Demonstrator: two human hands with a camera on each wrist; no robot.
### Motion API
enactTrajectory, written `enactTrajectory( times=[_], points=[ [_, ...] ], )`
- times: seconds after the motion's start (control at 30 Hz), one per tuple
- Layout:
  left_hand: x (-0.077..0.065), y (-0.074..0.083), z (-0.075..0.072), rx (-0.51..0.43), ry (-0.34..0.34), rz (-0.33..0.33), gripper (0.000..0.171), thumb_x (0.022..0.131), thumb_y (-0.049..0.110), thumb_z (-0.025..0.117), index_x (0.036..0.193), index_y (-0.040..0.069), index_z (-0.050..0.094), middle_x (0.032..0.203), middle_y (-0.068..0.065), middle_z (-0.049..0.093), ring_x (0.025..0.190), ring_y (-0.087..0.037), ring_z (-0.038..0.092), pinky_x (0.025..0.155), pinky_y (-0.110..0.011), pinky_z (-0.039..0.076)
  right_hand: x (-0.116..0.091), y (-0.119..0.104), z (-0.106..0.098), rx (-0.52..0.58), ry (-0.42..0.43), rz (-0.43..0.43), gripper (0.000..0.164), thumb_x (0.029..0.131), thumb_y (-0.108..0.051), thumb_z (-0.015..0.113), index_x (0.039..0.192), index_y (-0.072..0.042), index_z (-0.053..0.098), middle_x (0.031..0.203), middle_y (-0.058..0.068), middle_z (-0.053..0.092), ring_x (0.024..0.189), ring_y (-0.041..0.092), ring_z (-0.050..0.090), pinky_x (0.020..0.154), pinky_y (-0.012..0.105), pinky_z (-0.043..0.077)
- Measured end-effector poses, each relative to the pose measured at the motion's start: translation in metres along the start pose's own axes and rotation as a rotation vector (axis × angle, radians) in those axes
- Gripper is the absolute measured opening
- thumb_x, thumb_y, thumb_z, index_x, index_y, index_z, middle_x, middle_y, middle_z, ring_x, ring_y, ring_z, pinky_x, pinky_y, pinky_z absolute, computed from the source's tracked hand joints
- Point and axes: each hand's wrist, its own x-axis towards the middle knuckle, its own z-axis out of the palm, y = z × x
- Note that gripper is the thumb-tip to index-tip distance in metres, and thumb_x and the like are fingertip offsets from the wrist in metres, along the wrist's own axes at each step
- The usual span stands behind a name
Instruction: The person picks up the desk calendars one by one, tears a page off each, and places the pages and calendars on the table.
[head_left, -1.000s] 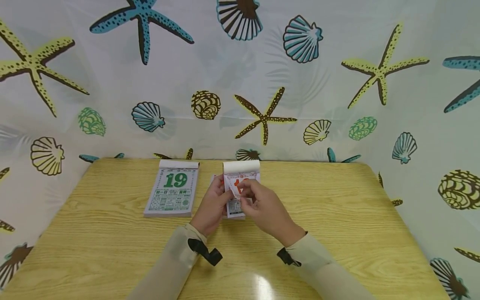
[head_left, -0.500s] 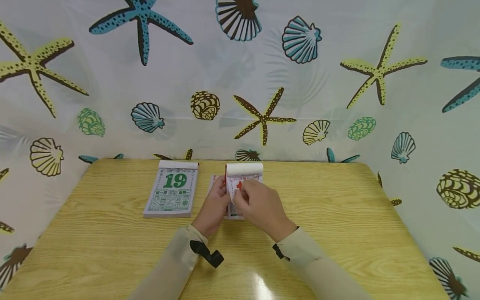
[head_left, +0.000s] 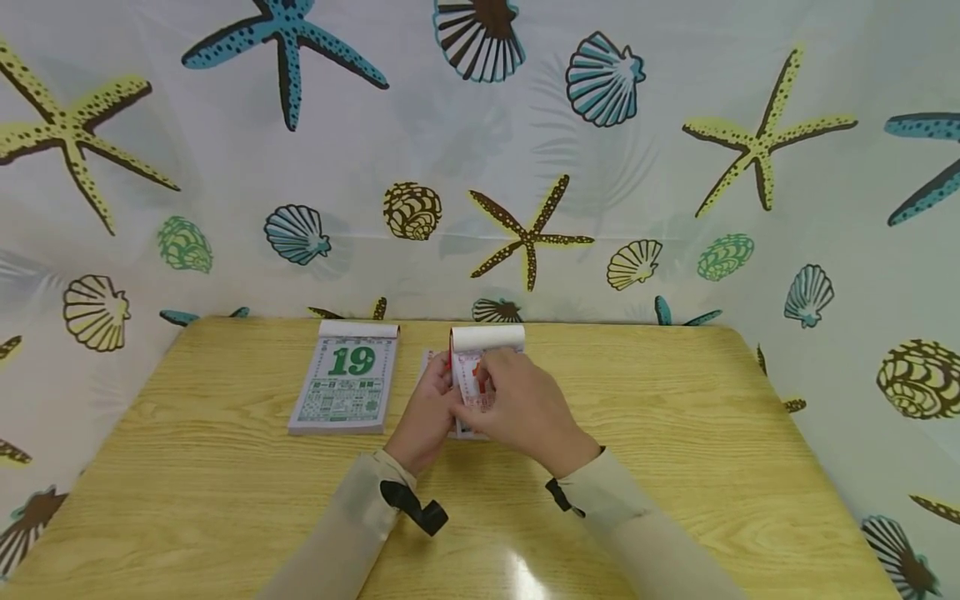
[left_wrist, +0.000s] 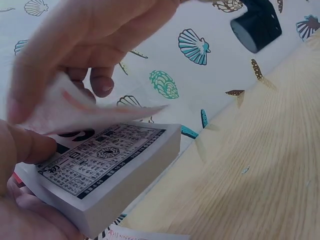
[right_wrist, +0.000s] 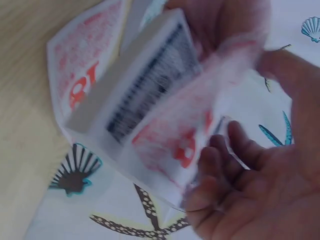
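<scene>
A thick tear-off calendar is held by my left hand, which grips its left side with the thumb on top. The white head strip is at the far end. My right hand reaches over the block and pinches the red-printed top page. That page is lifted and bent, blurred in both wrist views. Below it shows a sheet with a black-printed table. Much of the block is hidden behind my right hand in the head view.
A second calendar with a green 19 lies left of my hands. A loose red-printed sheet lies under the held block. The wooden table meets a shell-patterned cloth at its back edge.
The held calendar has shifted slightly right since one second ago. My right hand has moved over the page, which now bends up further from the block. The green-printed calendar has not moved.
</scene>
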Motion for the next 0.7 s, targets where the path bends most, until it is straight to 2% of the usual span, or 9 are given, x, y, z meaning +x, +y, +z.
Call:
enactTrajectory(
  times=[0.1,0.23,0.37,0.47,0.57,0.7],
  points=[
    [0.0008,-0.0015,0.001,0.018,0.002,0.0,0.049,0.108,0.004,0.042,0.155,0.014,0.03,0.151,-0.013,0.051,0.131,-0.024,0.055,0.096,-0.028,0.054,-0.002,0.0006,-0.0019,-0.106,-0.045,-0.035,0.041,0.085,-0.041,0.079,0.103,-0.01,0.06,0.092,0.0,0.055,0.077,0.015,0.051,0.061,0.029,0.048],
    [0.0014,-0.0021,0.0029,0.015,0.001,0.003,0.048,0.108,0.004,0.045,0.153,0.012,0.031,0.151,-0.014,0.052,0.128,-0.023,0.057,0.095,-0.029,0.054,-0.0064,0.0017,0.0019,-0.144,0.014,-0.088,0.022,0.084,-0.022,0.076,0.097,-0.01,0.063,0.089,0.002,0.056,0.076,0.017,0.054,0.062,0.03,0.049],
    [0.0013,-0.0012,0.0029,0.003,0.003,0.003,0.049,0.108,0.004,0.047,0.153,0.01,0.031,0.152,-0.015,0.051,0.125,-0.021,0.058,0.093,-0.029,0.054,-0.0089,0.0008,0.0046,-0.067,0.091,-0.093,0.01,0.083,-0.011,0.073,0.086,-0.011,0.063,0.086,0.0,0.056,0.076,0.015,0.053,0.061,0.028,0.047],
    [0.001,-0.0009,0.0027,0.005,0.015,0.001,0.05,0.107,0.004,0.047,0.154,0.01,0.03,0.151,-0.016,0.051,0.125,-0.021,0.058,0.094,-0.028,0.054,-0.0089,-0.0011,0.0029,0.016,0.089,-0.061,0.01,0.085,-0.008,0.071,0.085,-0.011,0.062,0.085,-0.001,0.056,0.075,0.013,0.051,0.06,0.026,0.045],
    [0.0011,-0.0012,0.0022,0.009,0.027,0.0,0.053,0.105,0.003,0.049,0.155,0.01,0.03,0.15,-0.018,0.051,0.125,-0.022,0.057,0.095,-0.027,0.053,-0.0073,-0.0035,-0.0009,0.105,0.061,-0.007,0.009,0.088,-0.005,0.067,0.092,-0.011,0.062,0.086,-0.001,0.06,0.072,0.012,0.051,0.059,0.025,0.043],
    [0.001,-0.0017,0.0021,0.013,0.035,-0.007,0.054,0.103,0.003,0.052,0.154,0.011,0.033,0.148,-0.017,0.053,0.124,-0.023,0.058,0.095,-0.027,0.053,-0.0054,-0.0052,-0.0041,0.2,0.039,0.04,0.016,0.091,-0.003,0.062,0.105,-0.009,0.062,0.087,0.0,0.064,0.067,0.011,0.052,0.057,0.025,0.042]
  ],
)
